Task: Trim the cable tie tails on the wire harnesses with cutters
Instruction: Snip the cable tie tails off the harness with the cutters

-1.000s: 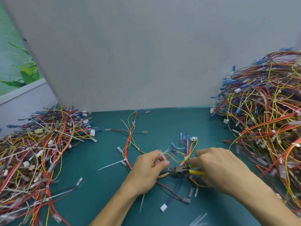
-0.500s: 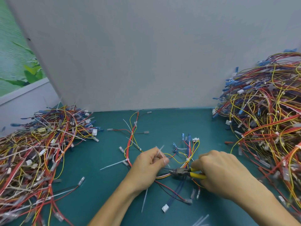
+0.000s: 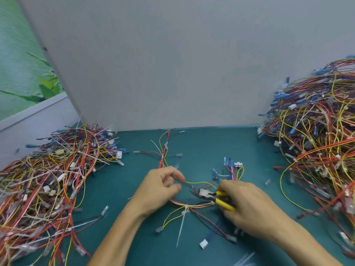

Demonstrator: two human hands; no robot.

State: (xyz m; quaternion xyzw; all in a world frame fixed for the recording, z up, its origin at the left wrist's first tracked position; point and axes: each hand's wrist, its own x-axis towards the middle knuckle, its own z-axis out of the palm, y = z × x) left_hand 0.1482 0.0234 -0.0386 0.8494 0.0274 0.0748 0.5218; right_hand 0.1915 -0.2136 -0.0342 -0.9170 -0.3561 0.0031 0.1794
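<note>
I see soft, even light with only faint shadows on the surface [image 3: 201, 148], while my view bends and blurs toward the edges.

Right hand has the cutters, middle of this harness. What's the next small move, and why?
Probably swing the cutters in the right hand down to the tie head just below them and clip there. Its long white tail sticks out toward the near edge, untrimmed. The left hand, pinching the yellow wire, can hold things steady.
</note>
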